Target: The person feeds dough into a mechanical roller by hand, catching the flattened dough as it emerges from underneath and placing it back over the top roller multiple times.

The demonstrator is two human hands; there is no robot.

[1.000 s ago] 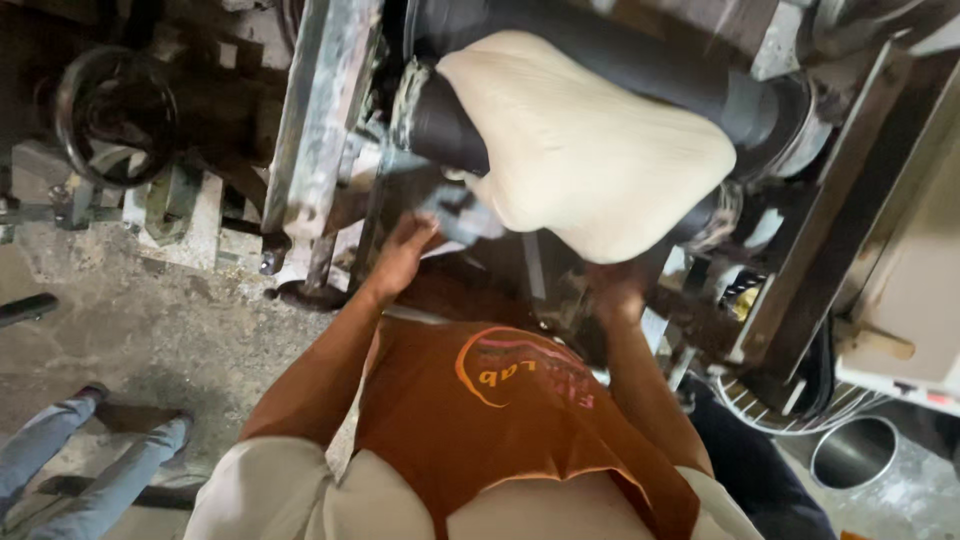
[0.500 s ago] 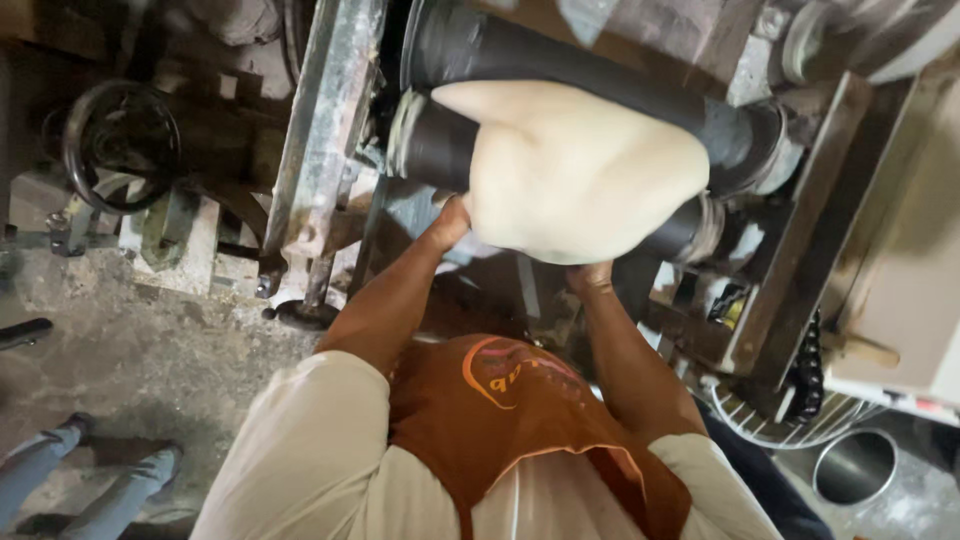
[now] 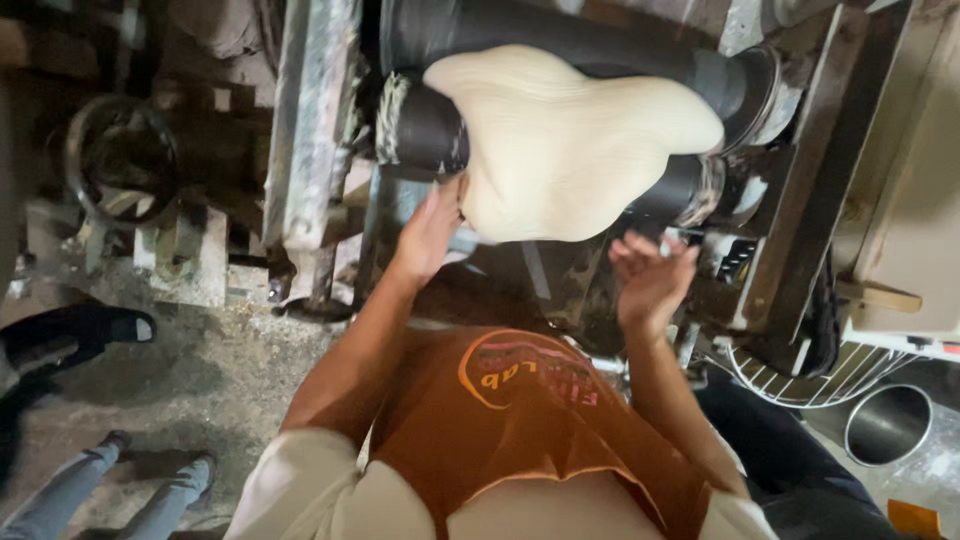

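A thick, pale sheet of dough (image 3: 560, 140) is draped over two black rollers (image 3: 425, 130) of a metal machine. My left hand (image 3: 432, 228) touches the dough's lower left edge, fingers stretched out flat against it. Just under the dough's lower right edge, my right hand (image 3: 650, 280) is raised with fingers spread and holds nothing. An orange apron (image 3: 520, 420) covers my front below the hands.
The machine's grey metal frame post (image 3: 305, 130) stands at left, with a dark handwheel (image 3: 120, 160) beyond it. Another person's shoes and jeans (image 3: 100, 480) are on the concrete floor at lower left. A wire guard (image 3: 800, 375) and a steel bowl (image 3: 890, 425) sit at right.
The dough sheet hangs lower and wider. My left hand rose to its left edge. My right hand came off the dough's underside and is now open just below it.
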